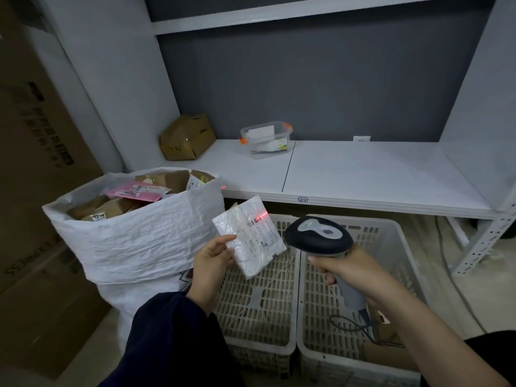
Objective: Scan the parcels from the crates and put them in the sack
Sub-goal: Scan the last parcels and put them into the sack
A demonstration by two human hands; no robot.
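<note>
The white sack [134, 247] stands at the left, filled with packets up to its mouth. Just beside it are two plastic crates [385, 241]. The right hand [354, 272] grips the scanner [321, 238]. The left hand [212, 261] pinches a white parcel [251, 241] above the left crate, with the red line across its label.

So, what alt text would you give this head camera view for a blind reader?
A person's left hand holds a white parcel while the right hand aims a handheld scanner at it, red beam on the barcode. Two pale crates sit below; a full white sack stands at left.
</note>
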